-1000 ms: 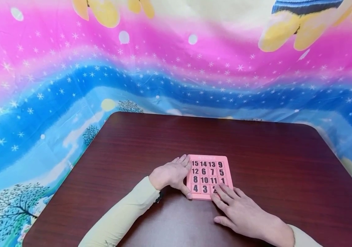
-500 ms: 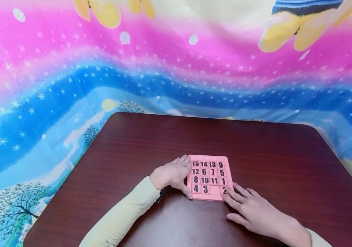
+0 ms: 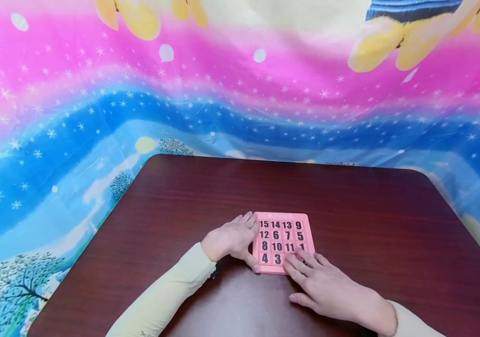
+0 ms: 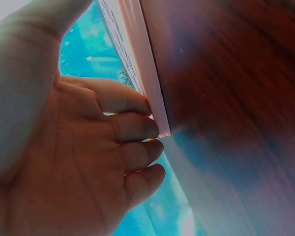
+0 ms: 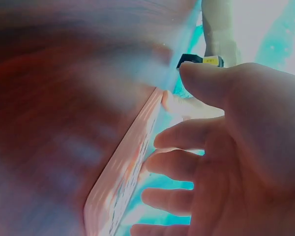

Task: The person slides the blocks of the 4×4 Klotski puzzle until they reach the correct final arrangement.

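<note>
A pink sliding number puzzle (image 3: 281, 229) lies flat on the table in the head view, its tiles bearing black numbers. My left hand (image 3: 231, 239) rests along its left side, fingers nearly straight at the upper part and thumb at the lower left corner. The left wrist view has those fingertips touching the puzzle's edge (image 4: 155, 83). Over the puzzle's lower right part lies my right hand (image 3: 328, 288), fingers extended on the tiles, thumb held apart. Its fingers cover most of the bottom row's right half, so the tiles there are largely hidden. In the right wrist view, the puzzle's side (image 5: 125, 167) runs beside the fingers.
The dark brown table (image 3: 206, 187) has rounded corners and stretches beyond the puzzle on every side. Behind it hangs a patterned cloth (image 3: 223, 93) in pink and blue. A black band with a yellow label (image 5: 211, 61) is on the left wrist.
The 2 tile slid right into the bottom corner, leaving a gap to its left. My right hand went right with it, then came back left over the gap. My left hand stayed put.
</note>
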Motion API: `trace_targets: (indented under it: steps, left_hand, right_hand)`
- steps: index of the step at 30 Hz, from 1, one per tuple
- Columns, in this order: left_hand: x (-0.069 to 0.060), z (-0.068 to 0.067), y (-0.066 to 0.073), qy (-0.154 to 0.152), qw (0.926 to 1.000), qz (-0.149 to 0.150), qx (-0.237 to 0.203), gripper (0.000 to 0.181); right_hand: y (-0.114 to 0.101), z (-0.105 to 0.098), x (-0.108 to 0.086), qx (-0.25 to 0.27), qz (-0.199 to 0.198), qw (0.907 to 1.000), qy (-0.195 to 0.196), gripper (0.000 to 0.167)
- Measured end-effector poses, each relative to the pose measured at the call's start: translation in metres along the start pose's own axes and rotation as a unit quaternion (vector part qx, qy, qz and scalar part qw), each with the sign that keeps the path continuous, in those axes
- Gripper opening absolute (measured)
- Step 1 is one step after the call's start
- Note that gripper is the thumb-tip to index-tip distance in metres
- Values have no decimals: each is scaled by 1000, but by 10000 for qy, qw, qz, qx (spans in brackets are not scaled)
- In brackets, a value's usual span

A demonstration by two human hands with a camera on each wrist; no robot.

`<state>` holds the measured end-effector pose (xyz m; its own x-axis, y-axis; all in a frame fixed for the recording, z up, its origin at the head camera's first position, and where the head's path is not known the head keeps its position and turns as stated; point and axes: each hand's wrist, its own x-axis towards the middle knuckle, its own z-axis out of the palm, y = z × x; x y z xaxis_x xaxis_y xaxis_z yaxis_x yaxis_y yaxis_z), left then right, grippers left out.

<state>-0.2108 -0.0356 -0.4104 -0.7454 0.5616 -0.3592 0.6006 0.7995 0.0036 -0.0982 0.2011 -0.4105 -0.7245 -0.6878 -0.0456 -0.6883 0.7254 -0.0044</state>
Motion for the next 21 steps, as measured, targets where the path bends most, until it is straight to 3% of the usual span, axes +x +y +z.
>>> trace_targets:
  steps: [5, 13, 21]
  left_hand:
    - [1, 1, 4, -41, 9999, 76, -118, 123]
    - [-1, 3, 0, -59, 10000, 24, -30, 125]
    - [-1, -2, -2, -14, 10000, -2, -80, 124]
  right_hand:
    - [-7, 2, 10, -62, -122, 9998, -124, 61]
    - [-10, 7, 23, -506, -453, 9977, 57, 61]
    - [-3, 5, 23, -424, -469, 9980, 89, 58]
